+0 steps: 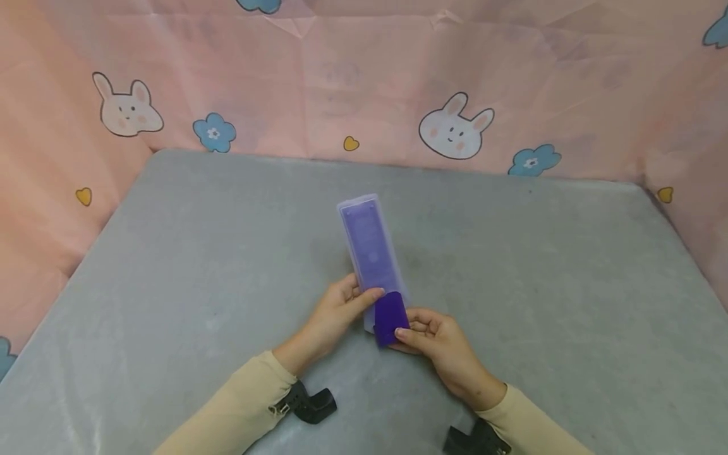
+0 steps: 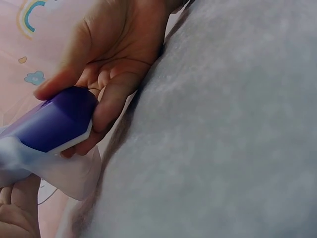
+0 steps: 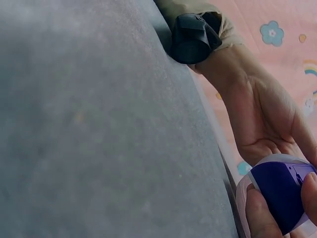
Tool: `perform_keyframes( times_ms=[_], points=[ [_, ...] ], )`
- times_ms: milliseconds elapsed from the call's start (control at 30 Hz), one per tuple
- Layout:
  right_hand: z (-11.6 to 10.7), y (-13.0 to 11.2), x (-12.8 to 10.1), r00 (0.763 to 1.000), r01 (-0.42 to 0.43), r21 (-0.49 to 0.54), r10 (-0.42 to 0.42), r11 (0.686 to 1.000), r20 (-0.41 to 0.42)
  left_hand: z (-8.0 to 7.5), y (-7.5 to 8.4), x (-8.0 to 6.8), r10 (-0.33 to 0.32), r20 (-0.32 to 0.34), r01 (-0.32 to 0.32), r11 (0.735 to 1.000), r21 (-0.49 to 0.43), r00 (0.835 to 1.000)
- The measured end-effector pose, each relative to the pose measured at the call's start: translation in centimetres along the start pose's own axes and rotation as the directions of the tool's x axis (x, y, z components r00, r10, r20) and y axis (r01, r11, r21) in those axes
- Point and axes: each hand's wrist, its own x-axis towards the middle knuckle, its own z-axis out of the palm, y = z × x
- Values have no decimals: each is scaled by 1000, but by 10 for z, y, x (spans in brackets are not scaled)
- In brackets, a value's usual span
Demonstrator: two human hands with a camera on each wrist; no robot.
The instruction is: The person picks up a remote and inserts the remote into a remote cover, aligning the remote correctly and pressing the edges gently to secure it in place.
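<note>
A long purple remote (image 1: 390,319) sits mostly inside a translucent soft sleeve (image 1: 370,243) on the grey table (image 1: 170,265); its dark purple near end sticks out of the sleeve's mouth. My left hand (image 1: 341,308) grips the sleeve's near end, thumb across the top. My right hand (image 1: 428,338) pinches the bare purple end between thumb and fingers. The left wrist view shows the purple remote (image 2: 57,121) in the sleeve (image 2: 64,173) against the left palm (image 2: 111,74). In the right wrist view the remote's end (image 3: 280,191) is between the fingertips (image 3: 257,215).
A pink cloth printed with rabbits and flowers (image 1: 455,129) walls the table at the back and both sides. Black wrist camera mounts (image 1: 309,403) sit on both cream sleeves. The grey table surface stretches bare around the hands.
</note>
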Motion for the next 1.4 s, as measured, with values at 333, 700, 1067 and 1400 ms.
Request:
perform_keyframes(
  times_ms=[333,700,1067,1400],
  points=[
    [1,-2,1,1000,-5,-13,5,1000,-2,0,2,-1,-31,3,31,999,-9,1000],
    [0,-4,5,999,0,-33,1,999,41,-6,10,4,-49,-128,38,995,-89,991],
    [0,-4,5,999,-26,-66,29,997,45,-6,11,4,-34,-200,8,992,-127,979],
    [1,-4,1,999,-48,-60,49,997,13,-3,10,1,-15,-118,10,999,-42,993]
  ],
)
